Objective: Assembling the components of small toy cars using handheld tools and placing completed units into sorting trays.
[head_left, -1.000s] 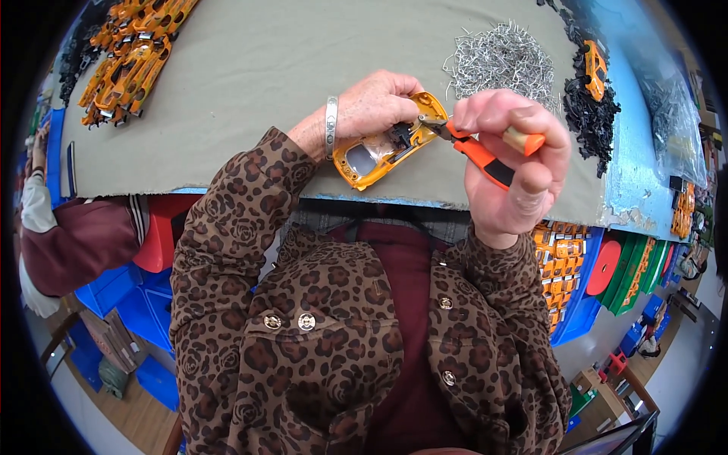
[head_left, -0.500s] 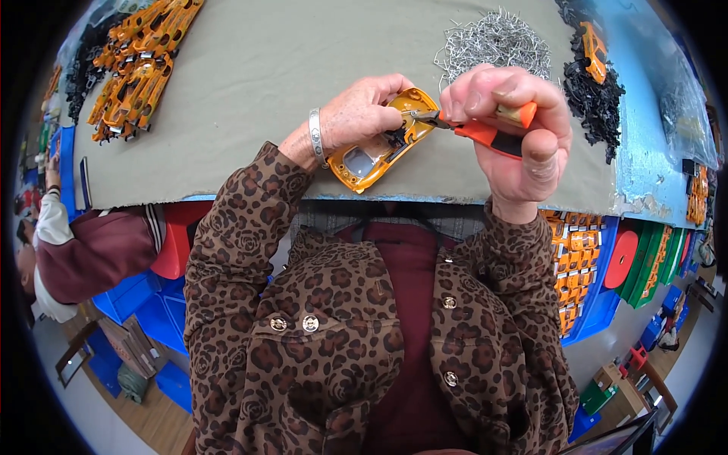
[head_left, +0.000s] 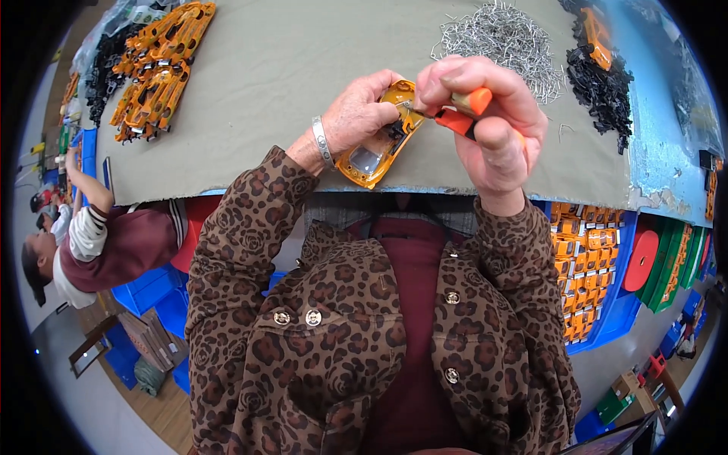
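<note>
My left hand grips an orange toy car body shell, tilted with its hollow underside toward me. A clear window piece and black parts show inside the shell. In my right hand is a pair of pliers with orange-red and black handles. The pliers' jaws reach the far right part of the shell, mostly hidden by my fingers. Beyond my right hand lies a heap of bent metal wires on the grey-green cloth.
Several orange car shells are piled at the far left beside black parts. More black parts lie at the right, with one orange shell on top. Below the table edge, a blue crate holds rows of shells. A co-worker sits at the left.
My right hand and the pliers have shifted left, closer to the shell, and the pliers have turned. The view has swung slightly, and the co-worker shows more fully.
</note>
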{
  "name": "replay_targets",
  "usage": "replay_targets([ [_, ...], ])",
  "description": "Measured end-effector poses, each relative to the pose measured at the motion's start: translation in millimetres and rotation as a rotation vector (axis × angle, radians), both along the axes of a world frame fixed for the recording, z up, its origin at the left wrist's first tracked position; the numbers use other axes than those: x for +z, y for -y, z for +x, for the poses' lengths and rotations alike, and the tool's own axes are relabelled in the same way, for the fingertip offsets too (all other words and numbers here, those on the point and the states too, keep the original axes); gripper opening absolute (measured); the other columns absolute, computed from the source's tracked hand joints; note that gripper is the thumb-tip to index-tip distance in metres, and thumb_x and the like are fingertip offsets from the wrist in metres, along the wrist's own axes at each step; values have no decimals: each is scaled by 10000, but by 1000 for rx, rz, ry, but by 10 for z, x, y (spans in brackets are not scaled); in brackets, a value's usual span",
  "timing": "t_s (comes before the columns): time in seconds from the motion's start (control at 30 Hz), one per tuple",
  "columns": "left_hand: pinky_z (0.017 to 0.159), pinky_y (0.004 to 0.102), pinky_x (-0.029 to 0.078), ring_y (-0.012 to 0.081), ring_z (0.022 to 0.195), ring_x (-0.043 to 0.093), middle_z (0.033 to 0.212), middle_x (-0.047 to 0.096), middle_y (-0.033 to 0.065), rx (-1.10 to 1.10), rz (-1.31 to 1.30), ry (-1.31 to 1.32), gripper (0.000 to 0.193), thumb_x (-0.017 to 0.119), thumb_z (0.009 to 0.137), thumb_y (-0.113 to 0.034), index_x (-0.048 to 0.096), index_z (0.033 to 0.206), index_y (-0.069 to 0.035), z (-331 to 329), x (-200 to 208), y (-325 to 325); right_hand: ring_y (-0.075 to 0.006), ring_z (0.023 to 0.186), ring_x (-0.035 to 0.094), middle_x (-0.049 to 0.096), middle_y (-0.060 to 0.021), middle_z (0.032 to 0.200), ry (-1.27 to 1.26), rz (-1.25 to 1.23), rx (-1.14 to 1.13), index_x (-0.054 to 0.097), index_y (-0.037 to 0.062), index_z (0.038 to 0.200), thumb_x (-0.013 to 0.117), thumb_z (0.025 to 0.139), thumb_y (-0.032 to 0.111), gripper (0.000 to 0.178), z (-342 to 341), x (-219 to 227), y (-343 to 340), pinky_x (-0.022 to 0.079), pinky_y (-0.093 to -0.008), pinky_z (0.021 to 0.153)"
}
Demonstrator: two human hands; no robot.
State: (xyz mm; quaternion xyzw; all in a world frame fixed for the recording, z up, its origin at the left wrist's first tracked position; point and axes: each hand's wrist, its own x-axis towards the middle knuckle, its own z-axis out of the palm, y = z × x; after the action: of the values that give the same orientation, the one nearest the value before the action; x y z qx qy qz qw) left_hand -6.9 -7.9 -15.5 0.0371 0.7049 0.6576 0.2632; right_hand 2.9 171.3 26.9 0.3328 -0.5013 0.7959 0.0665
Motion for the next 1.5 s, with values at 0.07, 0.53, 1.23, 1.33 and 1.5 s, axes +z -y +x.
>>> replay_targets([
  [0.07,682,252,503,104,797,578,924,594,64,14,-3,-23,343,480,761,-2,501,1103,15,11,19,-20,-250,793,540,577,-153,895,9,-52,11,533,-15,1041,572,862,448,497,-27,-15,-11,455,-376,693],
  [0.53,658,248,512,104,766,592,932,602,57,19,-1,50,376,465,770,20,497,1142,-22,-44,157,-171,-246,787,520,551,-128,873,89,-113,153,543,14,1034,535,851,538,555,-235,-23,-300,457,-393,684],
  [1.23,733,264,526,112,911,582,1040,579,29,71,117,5,381,494,814,26,487,1181,-75,-27,95,-32,-269,937,568,609,-115,975,-324,1318,-871,607,24,1029,750,694,178,396,162,-504,-1248,424,-388,819],
  [1.33,726,261,521,105,875,588,1012,586,20,175,217,187,374,509,793,27,515,1151,-80,49,217,-11,-307,932,561,606,-124,973,-289,1328,-836,608,33,1025,746,672,153,398,156,-489,-1192,418,-396,835],
  [1.5,728,261,505,92,858,575,986,585,8,130,168,76,377,517,757,26,542,1117,-85,110,201,-34,-335,949,542,598,-137,992,-372,1363,-884,588,17,1053,710,720,159,382,366,-525,-1478,407,-429,857],
])
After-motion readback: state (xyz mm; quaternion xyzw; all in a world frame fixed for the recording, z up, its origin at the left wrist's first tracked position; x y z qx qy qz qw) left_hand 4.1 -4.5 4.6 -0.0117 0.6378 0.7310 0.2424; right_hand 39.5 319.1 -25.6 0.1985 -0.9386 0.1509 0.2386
